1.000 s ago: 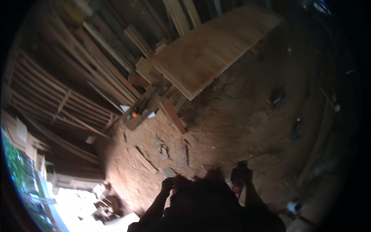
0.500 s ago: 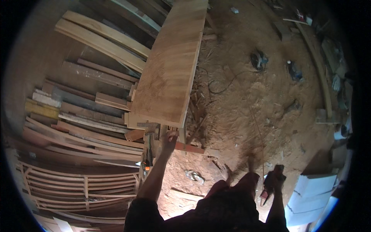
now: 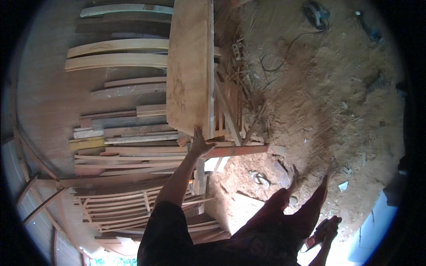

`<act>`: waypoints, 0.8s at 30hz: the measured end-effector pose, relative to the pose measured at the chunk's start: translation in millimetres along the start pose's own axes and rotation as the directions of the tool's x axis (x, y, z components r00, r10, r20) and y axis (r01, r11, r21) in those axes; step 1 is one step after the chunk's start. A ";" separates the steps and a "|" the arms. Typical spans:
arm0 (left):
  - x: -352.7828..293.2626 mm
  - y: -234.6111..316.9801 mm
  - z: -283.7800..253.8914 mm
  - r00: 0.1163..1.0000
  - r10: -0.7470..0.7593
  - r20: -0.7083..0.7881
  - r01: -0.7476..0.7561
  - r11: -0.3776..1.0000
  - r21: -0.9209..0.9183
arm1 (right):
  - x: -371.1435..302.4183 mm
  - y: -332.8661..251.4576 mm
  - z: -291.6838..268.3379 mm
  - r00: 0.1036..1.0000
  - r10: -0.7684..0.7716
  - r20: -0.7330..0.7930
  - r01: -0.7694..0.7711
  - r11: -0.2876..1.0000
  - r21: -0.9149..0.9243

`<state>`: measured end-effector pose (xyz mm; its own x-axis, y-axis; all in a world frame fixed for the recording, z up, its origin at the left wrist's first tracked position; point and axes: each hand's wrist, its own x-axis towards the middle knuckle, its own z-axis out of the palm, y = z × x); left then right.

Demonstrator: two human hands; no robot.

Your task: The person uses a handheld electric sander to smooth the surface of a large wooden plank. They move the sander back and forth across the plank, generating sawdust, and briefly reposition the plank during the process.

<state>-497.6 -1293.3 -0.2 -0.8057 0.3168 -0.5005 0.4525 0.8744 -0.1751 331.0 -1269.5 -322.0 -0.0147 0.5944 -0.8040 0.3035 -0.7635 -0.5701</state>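
Left hand (image 3: pixel 202 145) on near end of wooden panel (image 3: pixel 191 75); right hand (image 3: pixel 332 225) holding red handheld tool (image 3: pixel 314 237).
Left fingers spread, panel just ahead; right fingers curled round tool, best held clear of leg (image 3: pixel 309 208).

No lettering, label, number or sign can be read around the wooden board (image 3: pixel 191 66), neither on the planks (image 3: pixel 120 60) left of it nor on the power tool (image 3: pixel 316 15) to its right.

wide fisheye view from the head, downward onto the floor (image 3: pixel 306 106)
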 end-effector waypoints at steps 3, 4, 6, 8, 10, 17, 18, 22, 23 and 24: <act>5.0 -5.7 0.0 0.999 -0.029 0.043 0.030 0.999 -0.021 | 24.0 -23.0 6.5 0.995 0.095 -0.036 -0.096 0.995 -0.004; 8.9 -8.5 0.8 0.997 -0.052 0.057 0.052 0.999 -0.002 | 32.4 -32.1 10.2 0.996 0.061 -0.064 -0.063 0.997 -0.038; 16.0 -16.0 1.8 0.995 -0.071 0.070 0.071 0.997 0.007 | 51.0 -47.0 20.4 0.991 0.102 -0.093 -0.101 0.995 0.014; 25.3 -22.7 1.2 0.997 0.030 0.065 -0.033 0.998 0.053 | 69.4 -55.1 31.1 0.986 0.128 -0.104 -0.119 0.988 0.094; 31.6 -31.0 0.6 0.994 -0.003 0.111 -0.009 0.994 0.106 | 86.3 -56.7 39.9 0.981 0.166 -0.098 -0.144 0.969 0.200; 59.3 -83.6 23.8 0.985 0.138 0.108 -0.145 0.988 0.061 | 130.7 -40.8 59.9 0.953 0.301 0.028 -0.252 0.739 0.625; 65.7 -89.2 27.6 0.987 0.069 0.148 -0.093 0.983 0.161 | 135.0 -37.9 63.5 0.947 0.314 0.071 -0.272 0.663 0.697; 80.7 -93.0 20.7 0.979 0.122 0.162 -0.152 0.971 0.183 | 149.2 -27.6 76.5 0.903 0.328 0.277 -0.364 0.242 0.899; 78.2 -90.0 17.2 0.982 0.120 0.149 -0.144 0.976 0.164 | 150.8 -24.9 79.2 0.891 0.315 0.328 -0.385 0.140 0.912; 73.9 -85.9 14.0 0.984 0.115 0.138 -0.134 0.981 0.142 | 154.8 -23.1 81.2 0.880 0.303 0.364 -0.401 0.066 0.914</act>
<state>-590.6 -1350.1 -33.9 -0.6879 0.3611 -0.6296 0.6063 0.7628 -0.2249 244.3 -1180.3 -447.1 -0.2679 0.1997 -0.9425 -0.8446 -0.5194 0.1300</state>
